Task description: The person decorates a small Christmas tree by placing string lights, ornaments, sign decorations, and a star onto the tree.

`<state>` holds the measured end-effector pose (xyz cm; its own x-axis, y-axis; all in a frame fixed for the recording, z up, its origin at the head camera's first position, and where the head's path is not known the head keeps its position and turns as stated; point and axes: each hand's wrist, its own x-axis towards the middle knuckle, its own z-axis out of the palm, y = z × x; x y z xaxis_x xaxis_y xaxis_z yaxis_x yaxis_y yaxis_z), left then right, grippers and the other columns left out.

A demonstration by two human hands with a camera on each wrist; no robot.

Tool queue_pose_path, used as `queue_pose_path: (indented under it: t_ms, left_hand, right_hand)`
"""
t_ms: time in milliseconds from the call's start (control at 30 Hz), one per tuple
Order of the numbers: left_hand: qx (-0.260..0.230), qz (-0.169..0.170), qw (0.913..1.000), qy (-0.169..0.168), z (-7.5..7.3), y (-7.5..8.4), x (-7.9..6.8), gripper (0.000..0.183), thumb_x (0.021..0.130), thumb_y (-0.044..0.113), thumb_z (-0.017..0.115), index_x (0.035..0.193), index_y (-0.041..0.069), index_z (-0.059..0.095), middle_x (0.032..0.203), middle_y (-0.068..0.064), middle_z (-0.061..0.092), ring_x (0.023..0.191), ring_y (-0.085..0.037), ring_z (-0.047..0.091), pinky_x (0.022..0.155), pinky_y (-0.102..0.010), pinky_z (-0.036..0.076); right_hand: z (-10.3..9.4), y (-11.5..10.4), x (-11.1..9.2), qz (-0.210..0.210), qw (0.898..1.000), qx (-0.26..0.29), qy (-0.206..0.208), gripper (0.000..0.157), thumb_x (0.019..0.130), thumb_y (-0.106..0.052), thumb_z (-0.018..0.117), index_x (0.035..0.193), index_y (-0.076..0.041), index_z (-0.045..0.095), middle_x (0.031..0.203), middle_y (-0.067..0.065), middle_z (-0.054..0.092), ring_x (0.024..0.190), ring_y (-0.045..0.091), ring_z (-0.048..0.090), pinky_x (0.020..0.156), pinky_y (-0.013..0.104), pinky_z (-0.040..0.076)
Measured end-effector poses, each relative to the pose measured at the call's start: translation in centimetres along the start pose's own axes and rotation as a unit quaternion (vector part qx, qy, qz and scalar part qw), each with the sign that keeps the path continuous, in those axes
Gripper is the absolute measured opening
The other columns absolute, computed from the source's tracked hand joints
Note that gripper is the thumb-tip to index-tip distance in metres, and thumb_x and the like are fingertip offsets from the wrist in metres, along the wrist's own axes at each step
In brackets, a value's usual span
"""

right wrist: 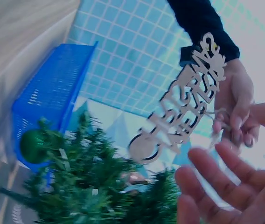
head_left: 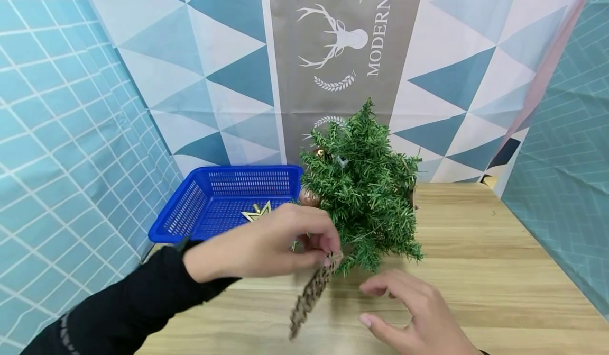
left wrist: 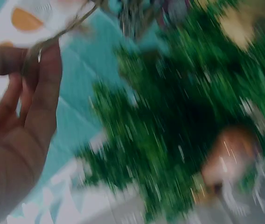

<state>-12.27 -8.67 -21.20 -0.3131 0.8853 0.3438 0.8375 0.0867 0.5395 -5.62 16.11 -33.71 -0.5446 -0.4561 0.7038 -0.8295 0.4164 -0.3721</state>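
My left hand (head_left: 285, 241) pinches the thin string (left wrist: 69, 27) of a flat wooden letter sign (head_left: 310, 298), a Christmas-greeting cut-out (right wrist: 179, 100). The sign hangs tilted below the fingers, in front of a small green Christmas tree (head_left: 363, 191). To the right of the sign, my right hand (head_left: 414, 312) holds nothing, its thumb and fingers apart. In the right wrist view its fingers (right wrist: 212, 172) are close to the left hand and the string; whether they touch the string I cannot tell. Blur covers much of the left wrist view.
A blue plastic basket (head_left: 178, 233) stands left of the tree with a gold star (head_left: 259, 212) in it. On the tree hang a green bauble (right wrist: 33, 145) and a shiny brown ornament (left wrist: 230, 156). The wooden tabletop (head_left: 480, 270) extends right, and a patterned cloth (head_left: 328, 96) hangs behind.
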Motion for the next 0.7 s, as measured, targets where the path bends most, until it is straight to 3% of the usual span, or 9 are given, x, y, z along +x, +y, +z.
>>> queue_pose_path:
  t_ms: [100, 233, 333, 433, 500, 567, 633, 700]
  left_hand:
    - [-0.014, -0.002, 0.9991, 0.039, 1.8, 0.5, 1.1, 0.019, 0.083, -0.013, 0.060, 0.088, 0.006, 0.062, 0.083, 0.002, 0.056, 0.073, -0.001, 0.049, 0.061, -0.016, 0.048]
    - [-0.028, -0.029, 0.9961, 0.079, 3.3, 0.5, 2.0, 0.020, 0.084, -0.011, 0.057, 0.086, 0.009, 0.061, 0.082, 0.004, 0.054, 0.073, -0.003, 0.047, 0.058, -0.017, 0.045]
    - [-0.027, -0.045, 0.9944, 0.092, 3.7, 0.1, 2.4, 0.020, 0.083, -0.010, 0.057, 0.085, 0.009, 0.062, 0.082, 0.005, 0.055, 0.073, -0.002, 0.047, 0.059, -0.018, 0.045]
    - [-0.024, -0.060, 0.9934, 0.095, 3.7, -0.6, 2.5, 0.020, 0.082, -0.010, 0.058, 0.085, 0.009, 0.063, 0.083, 0.005, 0.056, 0.072, -0.002, 0.049, 0.058, -0.019, 0.045]
    - [-0.023, -0.072, 0.9931, 0.090, 3.5, -1.4, 2.5, 0.019, 0.083, -0.010, 0.059, 0.086, 0.009, 0.063, 0.082, 0.005, 0.057, 0.071, -0.002, 0.050, 0.058, -0.019, 0.045]
    - [-0.044, -0.094, 0.9923, 0.068, 3.2, -2.3, 2.5, 0.017, 0.084, -0.009, 0.061, 0.086, 0.007, 0.063, 0.081, 0.004, 0.059, 0.070, -0.002, 0.052, 0.059, -0.021, 0.048]
    - [-0.088, -0.119, 0.9886, 0.027, 3.1, -3.3, 2.3, 0.014, 0.084, -0.009, 0.063, 0.088, 0.004, 0.064, 0.080, 0.001, 0.061, 0.069, -0.003, 0.054, 0.064, -0.023, 0.051]
    - [-0.158, -0.145, 0.9763, -0.027, 3.3, -4.6, 2.1, 0.011, 0.085, -0.009, 0.063, 0.091, 0.000, 0.064, 0.081, -0.002, 0.063, 0.070, -0.005, 0.056, 0.068, -0.024, 0.052]
  right_hand:
    - [-0.3, -1.0, -0.2, 0.054, 0.998, 0.006, -0.008, 0.052, 0.081, -0.037, 0.075, 0.126, -0.017, 0.056, 0.105, -0.008, 0.063, 0.085, 0.006, 0.057, 0.062, 0.020, 0.046]
    - [-0.2, -1.8, -0.5, 0.081, 0.996, -0.027, -0.019, 0.066, 0.079, -0.053, 0.071, 0.131, -0.017, 0.054, 0.105, -0.010, 0.064, 0.085, 0.003, 0.058, 0.060, 0.021, 0.047]
    - [0.3, -1.9, -0.5, 0.074, 0.993, -0.088, 0.019, 0.054, 0.076, -0.049, 0.076, 0.116, -0.015, 0.065, 0.096, -0.010, 0.067, 0.079, 0.002, 0.062, 0.060, 0.020, 0.049]
    - [0.6, -1.3, -0.4, 0.056, 0.991, -0.101, 0.061, 0.028, 0.077, -0.029, 0.079, 0.099, -0.014, 0.071, 0.084, -0.009, 0.068, 0.069, -0.001, 0.060, 0.056, 0.016, 0.047]
    - [0.5, -0.5, -0.3, 0.028, 0.997, -0.048, 0.061, 0.015, 0.081, -0.013, 0.076, 0.095, -0.012, 0.071, 0.077, -0.009, 0.065, 0.062, -0.004, 0.055, 0.052, 0.011, 0.043]
    - [0.2, 0.1, -0.5, 0.026, 0.999, 0.014, 0.040, 0.019, 0.082, -0.002, 0.072, 0.099, -0.011, 0.070, 0.080, -0.006, 0.067, 0.065, -0.002, 0.057, 0.056, 0.010, 0.044]
    - [-0.1, 0.5, -0.6, 0.032, 0.996, 0.078, 0.012, 0.028, 0.081, 0.006, 0.069, 0.104, -0.009, 0.069, 0.086, -0.003, 0.068, 0.071, 0.002, 0.061, 0.063, 0.012, 0.047]
    - [-0.2, 0.9, -0.8, 0.045, 0.991, 0.124, -0.002, 0.034, 0.080, 0.012, 0.066, 0.107, -0.009, 0.068, 0.092, 0.000, 0.069, 0.078, 0.008, 0.064, 0.067, 0.018, 0.050]
